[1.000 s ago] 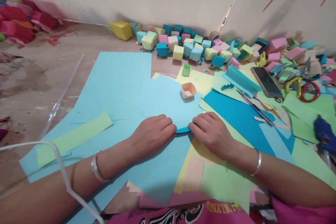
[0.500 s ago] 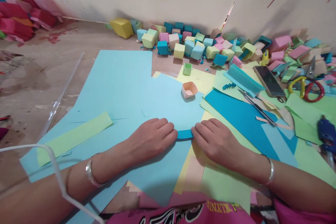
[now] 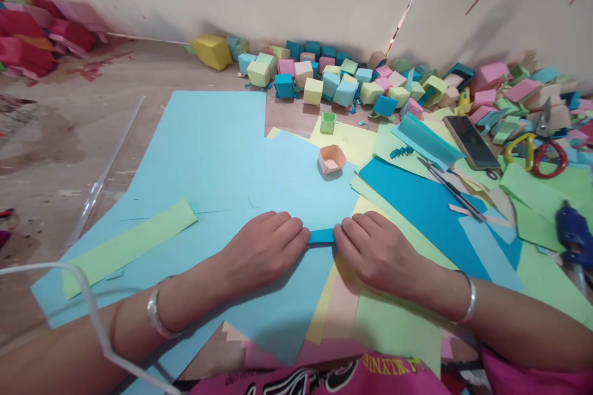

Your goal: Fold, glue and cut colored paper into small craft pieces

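Note:
Between my two hands stretches a short blue paper strip (image 3: 321,236), its ends hidden under my fingers. My left hand (image 3: 271,245) is closed on its left end. The right end is gripped by my right hand (image 3: 370,244), fingers curled over it. Both hands rest low over light blue paper sheets (image 3: 213,154). Just beyond them sits an open peach paper box (image 3: 332,159), with a smaller green paper box (image 3: 328,123) behind it. A light green paper strip (image 3: 132,247) lies to the left of my left hand.
Many small paper cubes (image 3: 313,91) line the wall. At right lie a phone (image 3: 472,142), red-and-yellow scissors (image 3: 542,148), dark scissors (image 3: 454,188), a dark blue sheet (image 3: 417,210) and a blue glue gun (image 3: 574,234). A white cable (image 3: 92,305) crosses near my left forearm.
The blue strip between my hands looks slightly narrower and tilted, and my hands are a little closer together. The whole view has shifted slightly; the surrounding things stay in place.

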The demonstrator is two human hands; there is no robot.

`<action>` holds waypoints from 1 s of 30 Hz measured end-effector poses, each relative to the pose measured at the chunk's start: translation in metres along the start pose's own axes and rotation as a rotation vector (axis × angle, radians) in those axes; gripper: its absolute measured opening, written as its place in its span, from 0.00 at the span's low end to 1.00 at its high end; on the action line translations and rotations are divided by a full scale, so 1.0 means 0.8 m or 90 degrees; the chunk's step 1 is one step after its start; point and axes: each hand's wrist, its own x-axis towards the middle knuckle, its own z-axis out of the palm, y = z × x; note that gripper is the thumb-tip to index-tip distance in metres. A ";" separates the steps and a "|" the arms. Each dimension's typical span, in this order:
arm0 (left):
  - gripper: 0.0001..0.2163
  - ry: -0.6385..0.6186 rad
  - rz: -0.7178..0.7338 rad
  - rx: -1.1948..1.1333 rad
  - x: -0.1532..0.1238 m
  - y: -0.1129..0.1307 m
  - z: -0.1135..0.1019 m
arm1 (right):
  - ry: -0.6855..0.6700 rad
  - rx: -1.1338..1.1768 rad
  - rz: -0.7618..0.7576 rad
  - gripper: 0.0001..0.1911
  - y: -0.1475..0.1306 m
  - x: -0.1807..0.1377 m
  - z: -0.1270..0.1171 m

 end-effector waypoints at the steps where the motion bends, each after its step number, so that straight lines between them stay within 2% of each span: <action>1: 0.12 0.010 -0.001 0.000 0.000 0.001 -0.001 | 0.009 0.005 0.001 0.10 0.001 0.001 0.001; 5: 0.10 0.043 -0.081 -0.048 0.000 0.002 0.002 | 0.059 0.041 0.027 0.13 0.007 0.006 0.007; 9: 0.08 0.039 -0.180 -0.198 0.000 0.000 0.005 | 0.098 0.126 0.091 0.14 0.010 0.006 0.016; 12: 0.07 0.016 -0.240 -0.321 0.001 -0.003 -0.001 | 0.083 0.262 0.141 0.12 0.012 0.004 0.018; 15: 0.08 0.006 -0.280 -0.354 0.003 -0.005 -0.007 | 0.056 0.382 0.151 0.09 0.015 0.004 0.018; 18: 0.05 -0.008 -0.302 -0.351 0.004 -0.005 -0.007 | 0.058 0.378 0.155 0.09 0.017 0.007 0.018; 24: 0.07 0.024 -0.266 -0.237 0.006 -0.005 0.001 | 0.092 0.305 0.180 0.10 0.018 0.011 0.027; 27: 0.09 0.032 -0.195 -0.170 0.005 -0.005 0.001 | 0.107 0.252 0.163 0.12 0.019 0.009 0.030; 30: 0.12 0.015 -0.106 -0.102 0.003 -0.004 -0.002 | 0.115 0.161 0.095 0.12 0.019 0.008 0.025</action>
